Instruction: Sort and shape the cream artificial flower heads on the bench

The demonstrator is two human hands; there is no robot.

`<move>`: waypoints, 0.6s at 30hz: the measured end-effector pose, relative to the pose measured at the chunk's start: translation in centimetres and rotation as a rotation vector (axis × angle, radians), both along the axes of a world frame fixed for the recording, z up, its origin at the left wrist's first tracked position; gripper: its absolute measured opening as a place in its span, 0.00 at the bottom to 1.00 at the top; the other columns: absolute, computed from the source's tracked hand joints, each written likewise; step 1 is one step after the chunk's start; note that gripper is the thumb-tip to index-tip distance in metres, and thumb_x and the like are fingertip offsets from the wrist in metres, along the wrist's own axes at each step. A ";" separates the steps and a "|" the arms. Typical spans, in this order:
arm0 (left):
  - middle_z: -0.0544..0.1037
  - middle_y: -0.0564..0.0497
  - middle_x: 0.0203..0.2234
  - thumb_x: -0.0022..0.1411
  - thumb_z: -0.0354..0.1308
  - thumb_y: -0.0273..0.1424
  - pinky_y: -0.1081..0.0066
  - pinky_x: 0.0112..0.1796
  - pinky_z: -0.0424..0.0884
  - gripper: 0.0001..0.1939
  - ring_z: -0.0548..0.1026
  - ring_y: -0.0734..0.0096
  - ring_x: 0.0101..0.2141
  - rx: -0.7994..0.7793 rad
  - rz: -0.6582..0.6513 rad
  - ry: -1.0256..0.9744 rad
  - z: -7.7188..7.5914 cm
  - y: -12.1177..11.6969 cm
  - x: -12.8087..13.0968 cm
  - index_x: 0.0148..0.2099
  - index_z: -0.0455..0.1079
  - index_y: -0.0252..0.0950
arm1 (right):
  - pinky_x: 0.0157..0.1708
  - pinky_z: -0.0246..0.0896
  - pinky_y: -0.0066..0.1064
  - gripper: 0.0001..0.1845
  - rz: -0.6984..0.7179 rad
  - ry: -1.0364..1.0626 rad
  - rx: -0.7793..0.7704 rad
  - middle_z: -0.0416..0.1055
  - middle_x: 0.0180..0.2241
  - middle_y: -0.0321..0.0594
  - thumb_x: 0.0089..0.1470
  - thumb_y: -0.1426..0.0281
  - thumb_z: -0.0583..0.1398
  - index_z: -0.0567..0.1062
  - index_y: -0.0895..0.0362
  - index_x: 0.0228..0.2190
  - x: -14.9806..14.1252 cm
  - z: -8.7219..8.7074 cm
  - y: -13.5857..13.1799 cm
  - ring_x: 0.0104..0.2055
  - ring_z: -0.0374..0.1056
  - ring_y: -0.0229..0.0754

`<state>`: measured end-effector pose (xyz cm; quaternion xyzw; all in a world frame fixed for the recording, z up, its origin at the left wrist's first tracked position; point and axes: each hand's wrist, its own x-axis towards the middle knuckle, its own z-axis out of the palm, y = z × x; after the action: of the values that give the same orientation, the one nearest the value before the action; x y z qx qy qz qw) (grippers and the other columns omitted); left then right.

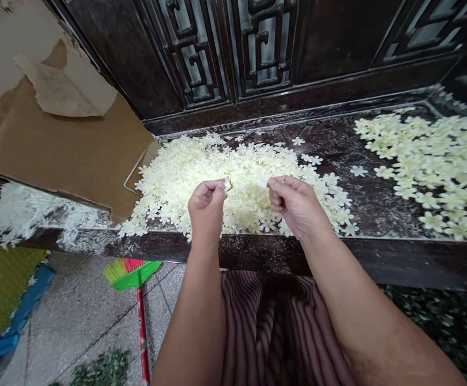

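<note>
My left hand [206,201] is closed in a pinch on a small pale artificial flower [228,185] at its fingertips. To its right, my right hand [293,199] is also pinched closed, its thumb and forefinger pressed together; what they hold, if anything, is too small to make out. A short gap separates the two hands. Both are held over a large heap of cream-white artificial flowers [253,161] spread on a dark wooden bench [330,139].
More flowers [438,166] lie spread at the bench's right end. A torn cardboard sheet [65,150] leans at the left, beside white stringy pieces [20,209]. Carved wooden panels [265,43] rise behind. A green broom [137,276] and green foliage [100,370] are on the floor.
</note>
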<state>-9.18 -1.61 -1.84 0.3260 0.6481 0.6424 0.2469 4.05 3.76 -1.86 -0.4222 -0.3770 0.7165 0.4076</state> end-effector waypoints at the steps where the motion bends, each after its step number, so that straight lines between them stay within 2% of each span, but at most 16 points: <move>1: 0.78 0.49 0.32 0.52 0.56 0.31 0.72 0.34 0.70 0.05 0.75 0.73 0.34 -0.006 -0.006 0.004 0.0 0.0 0.0 0.28 0.68 0.35 | 0.16 0.47 0.24 0.06 -0.053 -0.034 -0.011 0.57 0.13 0.27 0.44 0.69 0.62 0.69 0.57 0.21 0.0 0.1 0.1 0.15 0.50 0.29; 3: 0.78 0.49 0.32 0.52 0.56 0.30 0.72 0.34 0.70 0.04 0.75 0.73 0.33 -0.010 -0.038 0.042 -0.1 -0.1 0.1 0.28 0.69 0.35 | 0.16 0.48 0.24 0.03 -0.125 -0.118 -0.016 0.62 0.16 0.29 0.46 0.72 0.60 0.71 0.57 0.27 0.0 0.2 0.3 0.15 0.53 0.29; 6: 0.78 0.48 0.34 0.53 0.56 0.31 0.72 0.34 0.70 0.05 0.74 0.73 0.33 -0.018 -0.087 0.149 -0.3 -0.1 0.5 0.29 0.70 0.35 | 0.16 0.48 0.25 0.07 -0.095 -0.188 0.060 0.66 0.20 0.31 0.47 0.73 0.59 0.73 0.57 0.32 -0.2 0.2 0.0 0.16 0.54 0.29; 9: 0.77 0.48 0.34 0.54 0.56 0.32 0.72 0.34 0.69 0.06 0.73 0.72 0.35 -0.029 -0.113 0.249 -0.4 -0.2 0.8 0.30 0.71 0.36 | 0.17 0.47 0.25 0.07 -0.014 -0.225 0.181 0.62 0.19 0.30 0.46 0.65 0.60 0.73 0.57 0.27 -0.6 -0.1 -0.6 0.17 0.52 0.29; 12: 0.76 0.49 0.31 0.53 0.56 0.31 0.73 0.33 0.68 0.05 0.72 0.72 0.34 -0.029 -0.125 0.293 -0.3 -0.2 1.1 0.30 0.72 0.36 | 0.23 0.53 0.27 0.13 0.052 -0.241 0.274 0.63 0.20 0.31 0.41 0.60 0.63 0.71 0.56 0.23 -1.0 -0.4 -1.1 0.22 0.57 0.33; 15: 0.74 0.51 0.27 0.52 0.57 0.31 0.74 0.29 0.67 0.05 0.71 0.74 0.30 -0.045 -0.153 0.238 -0.1 -0.2 1.4 0.28 0.71 0.35 | 0.28 0.54 0.29 0.15 0.072 -0.244 0.293 0.63 0.21 0.32 0.37 0.58 0.65 0.70 0.57 0.22 -1.3 -0.6 -1.2 0.25 0.59 0.35; 18: 0.72 0.53 0.23 0.51 0.57 0.32 0.76 0.27 0.66 0.06 0.69 0.77 0.26 -0.089 -0.221 0.123 0.1 -0.2 1.5 0.27 0.71 0.35 | 0.25 0.51 0.28 0.16 0.090 -0.250 0.261 0.60 0.19 0.30 0.37 0.58 0.64 0.69 0.56 0.22 -1.3 -0.7 -1.1 0.23 0.56 0.34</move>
<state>-7.72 -1.81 -1.70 0.4228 0.6501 0.5606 0.2904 2.77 2.67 -2.57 -0.4342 -0.5328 0.6212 0.3764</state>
